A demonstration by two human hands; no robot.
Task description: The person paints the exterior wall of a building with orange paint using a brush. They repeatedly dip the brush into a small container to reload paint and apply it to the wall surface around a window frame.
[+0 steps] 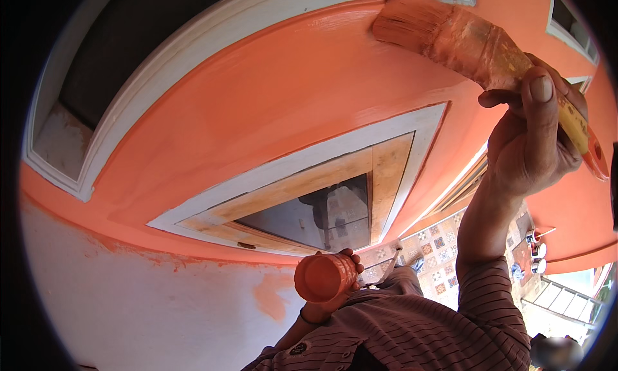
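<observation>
In my raised right hand (526, 129) is a wide paintbrush (466, 43), gripped by its yellow handle with a red end. Orange paint coats its bristles and ferrule. The bristle tips touch the orange wall (270, 91) just under a white moulded frame (231, 14). My left hand (355, 262) holds an orange paint-smeared plastic cup (326, 278) low in front of my chest. Orange paint shows inside the cup. Glossy, wet-looking streaks lie on the wall near the brush.
Below the brush is a wooden door with a glass pane (318, 211) in a white surround (299, 161). Unpainted pale wall (159, 303) spans the lower left. Several paint cans (538, 250) stand on the patterned tile floor (437, 255). A metal ladder (562, 301) is at the lower right.
</observation>
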